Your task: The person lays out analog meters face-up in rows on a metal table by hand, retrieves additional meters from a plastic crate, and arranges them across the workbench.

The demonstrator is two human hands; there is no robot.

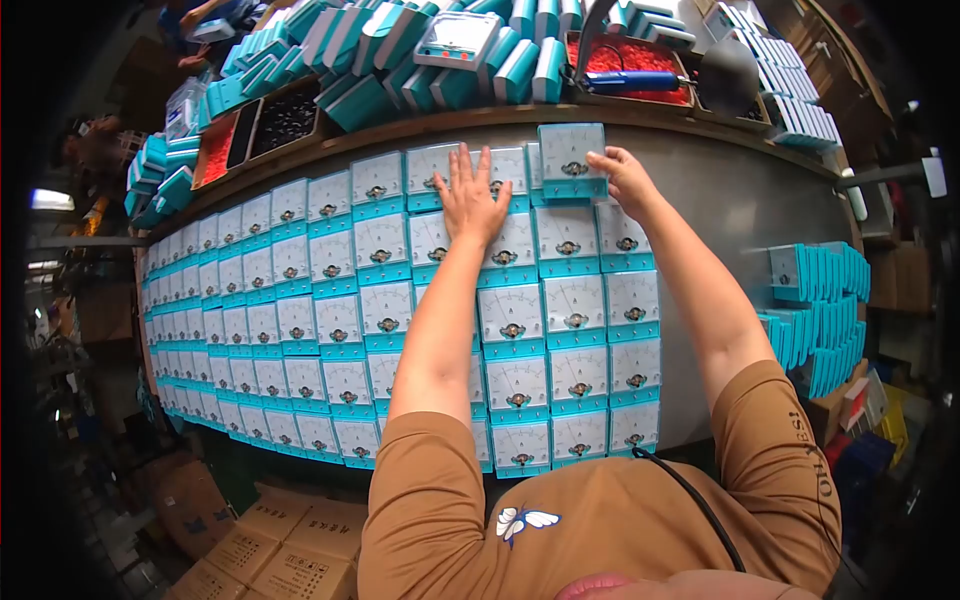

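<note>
The right hand (630, 182) pinches a meter (568, 148); left of this grip, the left hand (474, 208) lies flat, ungrasping. Keep it square.

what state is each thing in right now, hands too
left hand: open, fingers spread over meters
right hand: pinching a meter
held meter: face up, gripped at its right edge
meters in rows: face up, packed close
meters at far right: standing on edge
red parts: loose in an open box
</note>
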